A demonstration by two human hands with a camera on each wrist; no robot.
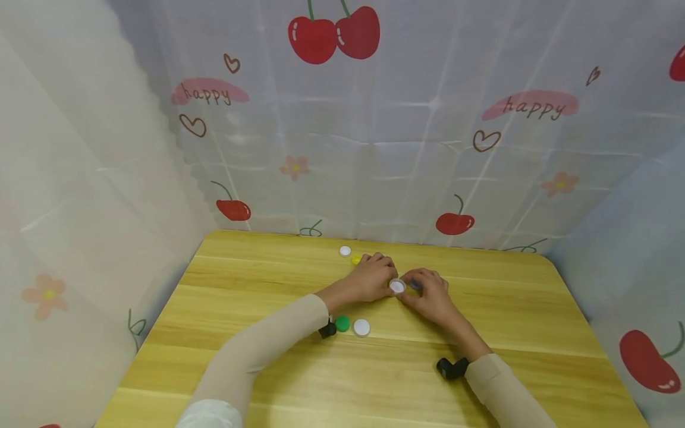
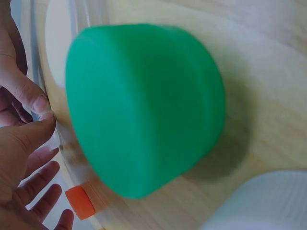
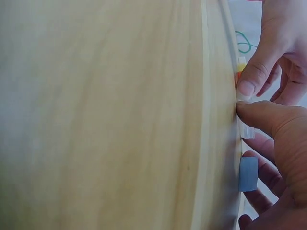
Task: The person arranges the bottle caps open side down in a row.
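Note:
Both hands meet at a small clear round container (image 1: 397,286) with a white face. My left hand (image 1: 373,278) holds its left side, thumb at the near edge. From the other side my right hand (image 1: 431,296) grips it with thumb and index finger, the thumbs close together in the right wrist view. Right beside the right hand's fingers stands a blue cap (image 3: 248,174). A yellow cap (image 1: 356,260) shows partly behind the left hand. An orange cap (image 2: 80,202) is near the left fingertips in the left wrist view.
Nearer me, a green cap (image 1: 342,323) and a white disc with a clear rim (image 1: 361,327) lie on the wooden table (image 1: 214,285), close to the left forearm. A white cap (image 1: 345,251) lies towards the back edge. Part of a ridged white thing (image 2: 268,206) shows beside the green cap.

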